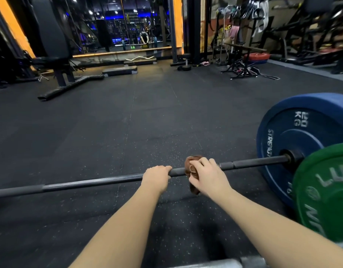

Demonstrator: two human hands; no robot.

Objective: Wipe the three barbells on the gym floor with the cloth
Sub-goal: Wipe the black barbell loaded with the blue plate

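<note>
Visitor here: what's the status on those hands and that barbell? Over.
Left hand grips the barbell. Right hand holds brown cloth wrapped on the bar. Blue plate and green plate at right end; bar between is bare.

Dark metal barbell shaft [89,183] looked matt, with rough ribbed stretches! The crumpled brown cloth [193,163] looked soft, and the round blue rubber plate [311,105] carried a smooth sheen.

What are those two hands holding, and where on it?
The left hand grips the barbell on its bare shaft; the right hand grips the brown cloth bunched round the shaft beside it.
</note>
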